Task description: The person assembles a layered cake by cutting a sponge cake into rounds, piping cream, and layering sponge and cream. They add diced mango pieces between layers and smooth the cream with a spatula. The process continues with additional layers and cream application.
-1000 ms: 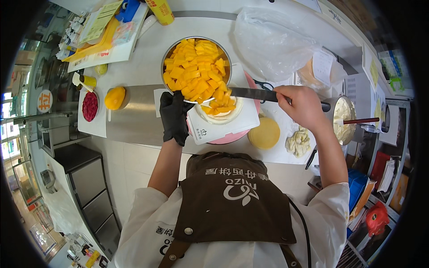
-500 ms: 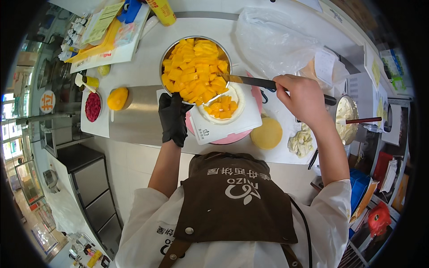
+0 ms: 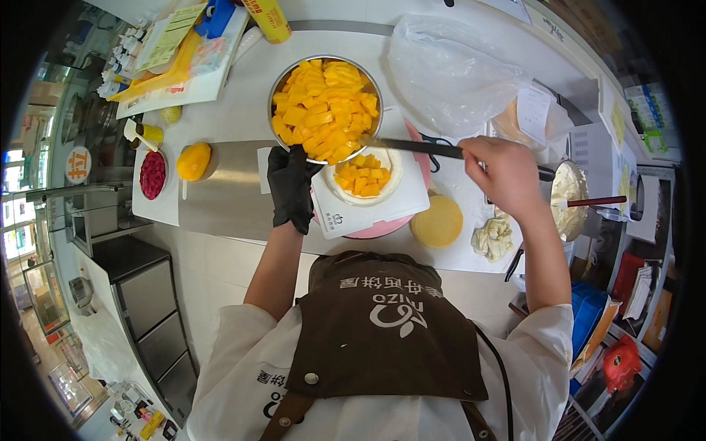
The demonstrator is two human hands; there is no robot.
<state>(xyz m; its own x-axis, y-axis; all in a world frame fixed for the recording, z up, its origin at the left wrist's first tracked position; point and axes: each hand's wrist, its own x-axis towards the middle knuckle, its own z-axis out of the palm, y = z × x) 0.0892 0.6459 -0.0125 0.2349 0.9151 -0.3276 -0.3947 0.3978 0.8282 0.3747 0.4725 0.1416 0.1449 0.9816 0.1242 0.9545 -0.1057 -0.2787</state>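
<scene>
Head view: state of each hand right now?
Black-gloved left hand: closed, holding the round silver metal bowl of yellow fruit cubes at its near side.
Bare right hand: closed, holding the long, straight, black-handled blade.

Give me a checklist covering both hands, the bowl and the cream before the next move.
1. Left hand gripping the bowl: ok, at its near edge.
2. Right hand holding the flat-bladed tool: ok.
3. Right hand gloved: not ok, bare.
4. Fruit pieces on the cake inside the white cream ring: ok.
5. Bowl clear of the cream: cannot tell from overhead.
</scene>
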